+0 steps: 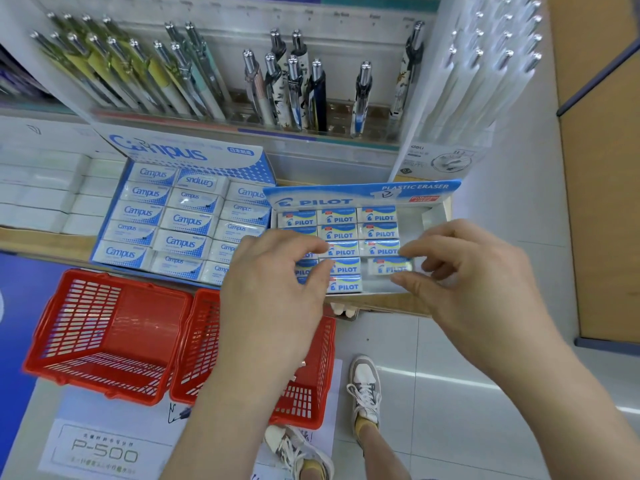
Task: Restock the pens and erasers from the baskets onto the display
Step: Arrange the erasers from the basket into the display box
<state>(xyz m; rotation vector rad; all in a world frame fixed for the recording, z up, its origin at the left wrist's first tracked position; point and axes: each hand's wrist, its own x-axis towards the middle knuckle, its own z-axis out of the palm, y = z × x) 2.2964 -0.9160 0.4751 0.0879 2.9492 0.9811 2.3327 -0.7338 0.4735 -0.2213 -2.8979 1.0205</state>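
The left red basket (107, 336) sits on the floor at near left and appears empty. The second red basket (304, 393) touches its right side; the left forearm covers most of it, so its contents cannot be determined. The Campus eraser box (180, 216) on the shelf above appears fully stocked.

The step in hand is seating a Pilot eraser in the Pilot display box (363, 192) at centre right.

1. Left hand (273, 289): it is positioned over the box's left columns, fingers curled down on the erasers there and gripping nothing visible. Use it to brace the seated rows so they do not shift.
2. Pilot eraser (389, 266): it lies slightly askew in the right column, just near of the fourth row. Square it against the eraser on its far side, label up and logo reading as its neighbours.
3. Right hand (460, 271): thumb and forefinger pinch the eraser's right end. Slide it left until it touches the middle column, then release.

An open slot appears to remain near of it, and the box's far right side is unfilled. The pens (291, 84) stand in the far rack with visible gaps.
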